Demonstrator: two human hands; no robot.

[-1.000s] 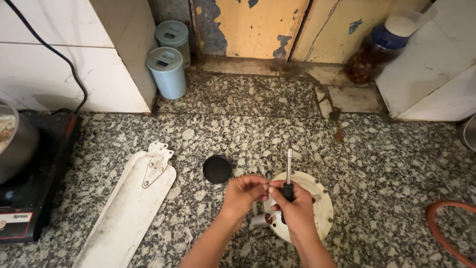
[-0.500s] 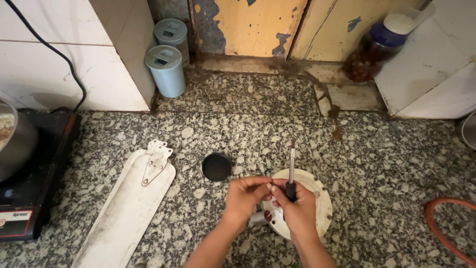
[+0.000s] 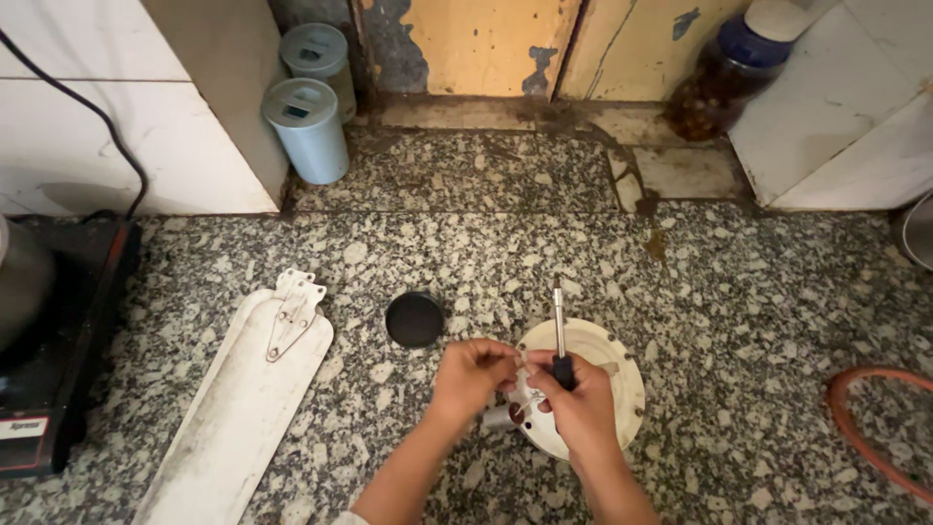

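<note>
— Speckled granite counter (image 3: pixel 739 321) fills the view, backed by white tiled walls and a peeling yellow panel; what lies on it, biggest first?

— White fan blade (image 3: pixel 233 408) with its metal bracket lies loose at left, apart from the rest. Black appliance (image 3: pixel 58 360) sits at the far left edge, two pale blue canisters (image 3: pixel 309 126) in the corner, an orange hose (image 3: pixel 875 418) at right.

— And the work itself?

— Round white fan housing (image 3: pixel 607 374) rests on the counter under both hands. Right hand (image 3: pixel 581 408) is closed around a black-handled screwdriver (image 3: pixel 560 340), shaft pointing away. Left hand (image 3: pixel 471 374) pinches a small part against the housing; too small to identify.

— How far along?

— Judging by the detached blade and the black round cap (image 3: pixel 415 319) lying just beside, dismantling looks well under way, with the housing's small fittings left.
</note>
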